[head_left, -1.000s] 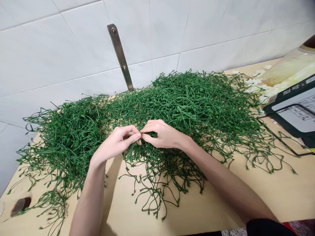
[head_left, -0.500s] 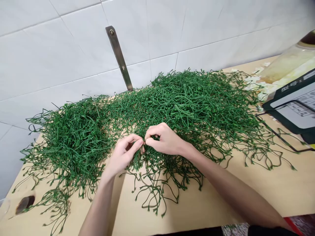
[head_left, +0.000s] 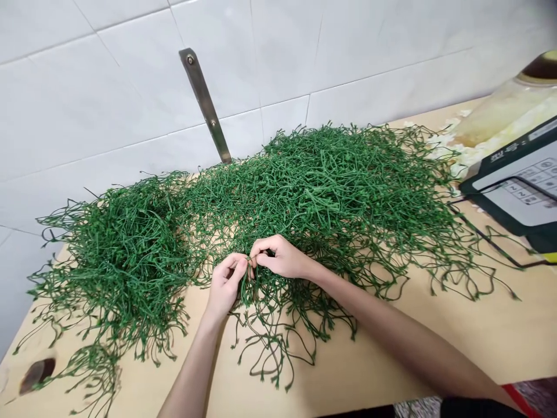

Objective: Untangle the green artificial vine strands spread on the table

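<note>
Thin green artificial plant stems (head_left: 331,180) with small forked tips lie in a wide tangled heap along the back of the table. My left hand (head_left: 227,281) pinches a small bunch of green stems (head_left: 248,290) between thumb and fingers, with the ends hanging down. Close against it, my right hand (head_left: 281,256) is closed in a pinch at the top of that same bunch. The fingertips of both hands nearly touch, and they hide the exact spot they grip. A second, denser pile of green stems (head_left: 126,249) rests to the left of my hands.
A metal bracket (head_left: 204,107) stands against the tiled wall. At right are a dark box-like device with a label (head_left: 522,180), a black cable (head_left: 487,238), a jar of yellowish liquid (head_left: 500,110) and white petals (head_left: 439,145). A dark hole (head_left: 38,374) shows in the table (head_left: 470,337) at left.
Both hands have moved slightly down and come closer together at the bunch of stems. The view has shifted a little.
</note>
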### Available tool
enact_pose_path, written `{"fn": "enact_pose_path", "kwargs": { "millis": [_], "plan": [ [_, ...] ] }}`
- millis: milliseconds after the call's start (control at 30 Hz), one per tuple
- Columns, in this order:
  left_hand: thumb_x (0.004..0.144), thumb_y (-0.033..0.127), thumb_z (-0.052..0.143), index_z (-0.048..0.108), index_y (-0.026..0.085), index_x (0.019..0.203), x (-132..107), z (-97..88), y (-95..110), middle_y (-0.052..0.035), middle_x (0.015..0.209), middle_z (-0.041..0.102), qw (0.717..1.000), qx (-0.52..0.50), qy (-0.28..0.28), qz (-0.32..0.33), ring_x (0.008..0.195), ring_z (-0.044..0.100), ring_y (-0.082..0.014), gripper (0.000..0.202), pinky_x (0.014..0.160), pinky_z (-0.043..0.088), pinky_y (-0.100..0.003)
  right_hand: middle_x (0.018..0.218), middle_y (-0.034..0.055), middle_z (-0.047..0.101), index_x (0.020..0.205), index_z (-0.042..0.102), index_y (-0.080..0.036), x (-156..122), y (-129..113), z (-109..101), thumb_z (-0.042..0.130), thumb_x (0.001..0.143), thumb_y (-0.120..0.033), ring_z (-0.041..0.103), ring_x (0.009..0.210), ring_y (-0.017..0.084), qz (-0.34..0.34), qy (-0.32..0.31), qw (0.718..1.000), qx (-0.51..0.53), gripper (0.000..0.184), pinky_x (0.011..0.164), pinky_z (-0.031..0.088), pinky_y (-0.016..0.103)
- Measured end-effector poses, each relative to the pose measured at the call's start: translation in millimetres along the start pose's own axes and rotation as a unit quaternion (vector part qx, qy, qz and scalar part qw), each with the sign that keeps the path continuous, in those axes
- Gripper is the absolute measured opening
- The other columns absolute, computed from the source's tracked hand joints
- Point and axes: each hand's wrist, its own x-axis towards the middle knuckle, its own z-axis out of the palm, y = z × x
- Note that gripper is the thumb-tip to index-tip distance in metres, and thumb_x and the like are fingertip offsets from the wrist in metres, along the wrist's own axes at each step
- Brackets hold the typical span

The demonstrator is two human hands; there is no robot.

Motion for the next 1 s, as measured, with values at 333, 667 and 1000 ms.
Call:
{"fn": "enact_pose_path", "kwargs": {
  "millis": [333, 667, 1000],
  "plan": [
    [0.081, 0.045, 0.069, 0.069, 0.015, 0.075, -4, -3.0, 5, -0.0017, 0.065, 0.066, 0.998, -0.020, 0.052, 0.007, 0.060, 0.057, -0.0124, 0.030, 0.060, 0.047, -0.022, 0.072, 0.0013, 0.070, 0.070, 0.068, -0.014, 1, -7, -2, 0.045, 0.077, -0.002, 0.063, 0.069, 0.011, -0.011, 0.009, 0.999, 0.044, 0.027, 0.072, 0.049, 0.024],
    [0.071, 0.039, 0.077, 0.079, 0.019, 0.084, -6, -9.8, 0, -0.0062, 0.081, 0.077, 0.990, -0.046, 0.132, 0.003, 0.075, 0.069, -0.0190, 0.024, 0.072, 0.055, -0.028, 0.061, -0.0001, 0.065, 0.068, 0.072, -0.014, -3, -25, 0, 0.061, 0.083, -0.025, 0.047, 0.055, 0.007, -0.030, 0.033, 0.994, -0.096, 0.022, 0.056, 0.036, 0.021],
    [0.081, 0.022, 0.070, 0.078, 0.023, 0.097, -6, -7.0, 4, -0.0071, 0.094, 0.078, 0.978, 0.092, 0.113, 0.150, 0.082, 0.073, -0.0190, 0.018, 0.074, 0.058, -0.029, 0.072, 0.0029, 0.071, 0.083, 0.078, -0.013, -2, -23, -1, 0.062, 0.082, -0.029, 0.042, 0.056, 0.008, 0.013, 0.017, 0.998, -0.059, 0.022, 0.053, 0.034, 0.023]
  ]
}}
